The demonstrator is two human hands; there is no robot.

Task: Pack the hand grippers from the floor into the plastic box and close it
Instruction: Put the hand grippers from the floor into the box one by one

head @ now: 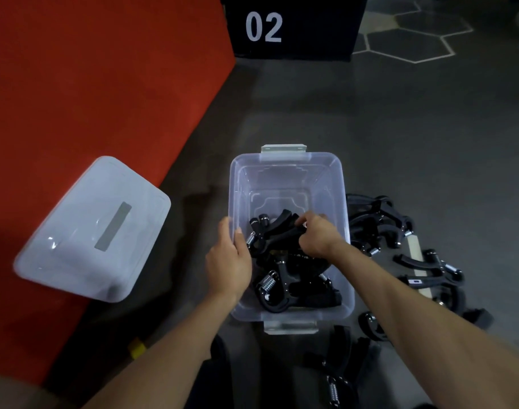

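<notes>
head view: a clear, round-cornered plastic box with pale grey end latches sits open on the dark grey floor. the left hand grips its left rim, thumb inside. the right hand reaches in, fingers curled around a black foam-handled hand gripper atop a pile with chrome coil springs. more black grippers lie on the floor to the right. the translucent lid rests left on a red mat. a far black block reads "02".
</notes>
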